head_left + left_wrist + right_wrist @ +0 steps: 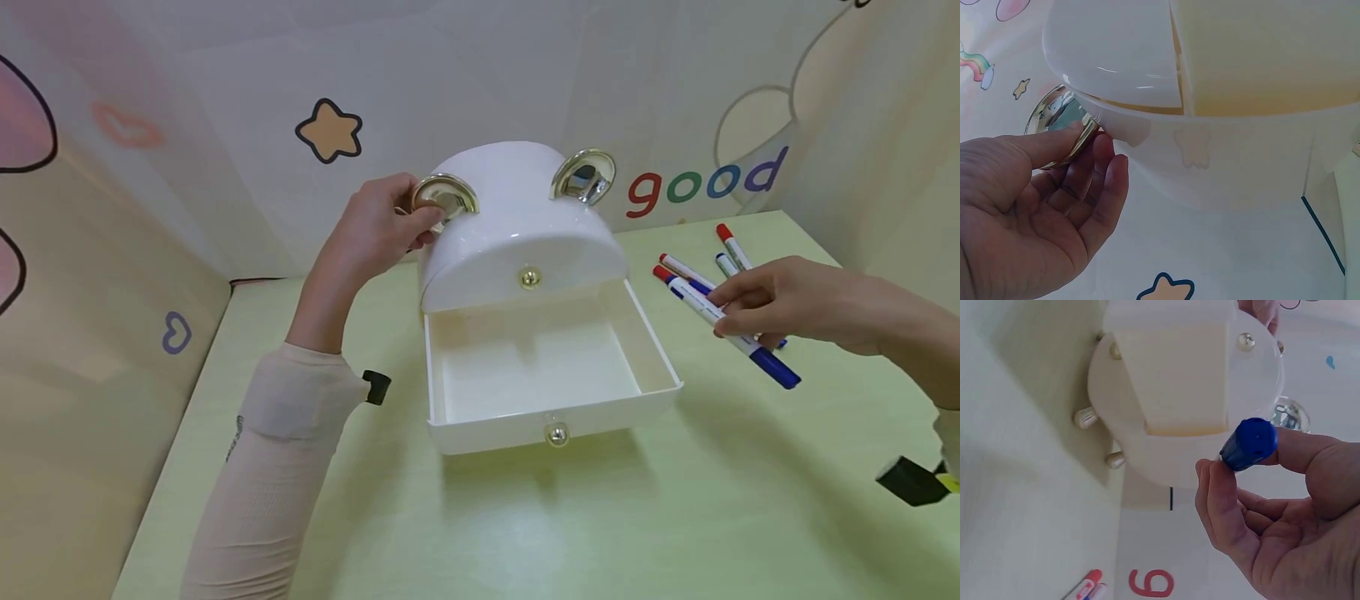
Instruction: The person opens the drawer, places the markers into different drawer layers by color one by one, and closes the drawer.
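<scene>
A white storage box (502, 187) with a rounded top and two gold ears stands on the table, its wide lower drawer (510, 435) pulled out and holding nothing. My left hand (375, 229) pinches the left gold ear (1060, 115) between thumb and fingers. To the right of the drawer, my right hand (802, 304) grips a marker (701, 307) that has a white barrel, a red end and a blue end. The blue end (1252, 442) points toward the camera in the right wrist view, while the fingers hide part of the barrel.
Behind my right hand lie several more markers (737, 247) on the pale green table (510, 533). A gold knob (557, 434) sticks out from the drawer front. Printed walls (465, 75) stand close behind the box and at both sides.
</scene>
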The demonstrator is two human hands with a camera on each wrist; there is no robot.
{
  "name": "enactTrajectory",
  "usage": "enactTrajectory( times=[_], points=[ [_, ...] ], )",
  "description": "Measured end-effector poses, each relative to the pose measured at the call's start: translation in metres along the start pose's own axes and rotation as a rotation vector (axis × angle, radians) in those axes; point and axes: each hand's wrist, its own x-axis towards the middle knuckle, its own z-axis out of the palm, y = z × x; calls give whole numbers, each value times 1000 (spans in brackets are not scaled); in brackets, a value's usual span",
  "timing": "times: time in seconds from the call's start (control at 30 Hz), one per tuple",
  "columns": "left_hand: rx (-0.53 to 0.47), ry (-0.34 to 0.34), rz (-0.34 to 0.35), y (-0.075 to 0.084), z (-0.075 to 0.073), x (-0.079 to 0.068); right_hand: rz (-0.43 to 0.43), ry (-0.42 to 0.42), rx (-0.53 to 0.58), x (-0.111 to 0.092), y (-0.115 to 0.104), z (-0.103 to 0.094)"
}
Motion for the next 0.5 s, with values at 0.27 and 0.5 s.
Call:
enactTrajectory(
  times=[0.27, 0.5],
  points=[
    [2, -4, -14, 3, 0, 0, -25, -39, 48, -17, -17, -5],
    [4, -3, -1, 1, 1, 0, -49, -77, 65, -24, -27, -7]
  ],
)
